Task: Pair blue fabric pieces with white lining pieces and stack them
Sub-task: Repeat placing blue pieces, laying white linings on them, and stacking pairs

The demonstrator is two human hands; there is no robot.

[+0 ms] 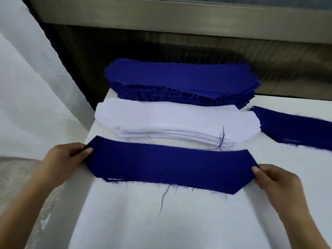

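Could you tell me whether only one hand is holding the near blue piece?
No, the blue piece is pinched at one end by the left hand and at the other by the right hand.

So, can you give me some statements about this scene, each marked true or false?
1. The left hand and the right hand each pinch one end of the same blue piece. True.
2. The white lining stack lies farthest from the person. False: the blue stack lies beyond it.
3. A loose blue thread lies on the white lining stack. True.
4. The blue piece is folded in half. False: it is spread out at full length.
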